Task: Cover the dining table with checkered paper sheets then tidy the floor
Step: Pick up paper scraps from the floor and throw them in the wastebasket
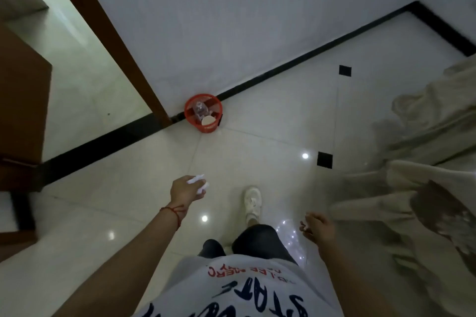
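Clearly the floor-tidying part is in hand: the left hand (186, 189) is held out forward over the glossy pale tiled floor (270, 136), its fingers curled round a crumpled white scrap of paper (198, 183) that shows past the knuckles. A thin red string bracelet (173, 213) circles that wrist. The right hand (317, 226) hangs lower and nearer on the right, fingers loosely curled; a small pale speck shows at its fingertips, too small to name, so I take the grip there as relaxed and holding nothing I can be sure of.

Farther ahead, against the black skirting strip (283, 64) and just right of the brown wooden door frame (108, 33), stands a small round red mesh waste bin (203, 113) with a clear bottle and a pale disc already inside. The scrap is well apart from the bin, nearer the person than the wall. A white shoe (252, 201) steps forward beside the left hand; cream drapery (425, 136) lies on the right.

To finish this well, I judge it best to walk close and let go directly above the bin's mouth: a light paper ball thrown from here could drift or bounce off the rim. No dining tabletop is in view.
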